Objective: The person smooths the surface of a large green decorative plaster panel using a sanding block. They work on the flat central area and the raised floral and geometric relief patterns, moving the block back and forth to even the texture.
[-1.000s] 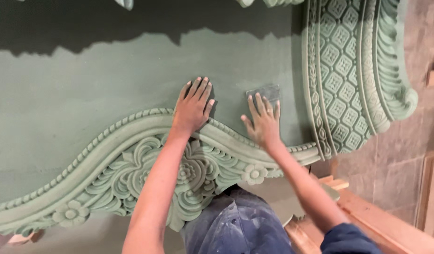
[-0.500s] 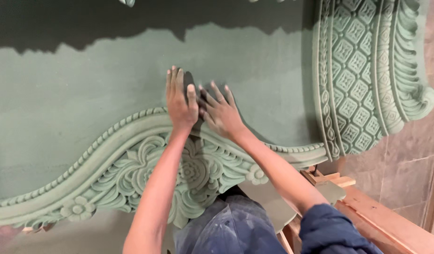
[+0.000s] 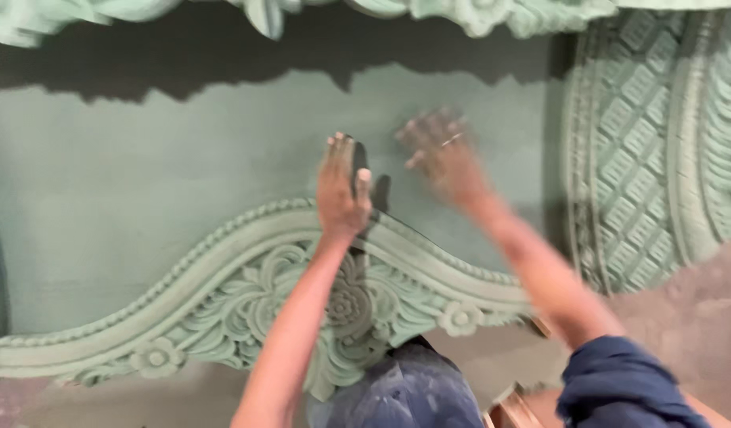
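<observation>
Since half a second ago, the right hand [image 3: 438,154] is sweeping rightward, away from the left hand [image 3: 342,186], and is showing motion-blurred, fingers spread and flat on the green panel [image 3: 143,182]. Left hand is pressing flat just above the carved floral border [image 3: 246,309], fingers together; a dark pad [image 3: 359,158], possibly sandpaper, is showing at its fingertips. Lattice carving [image 3: 627,143] is flanking the panel's right edge.

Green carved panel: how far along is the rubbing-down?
Done: green coat covers the flat green panel and carved floral border. In hand: left hand lies flat on the panel; right hand is blurred beside it. Left: cannot tell; finish differences don't show.
</observation>
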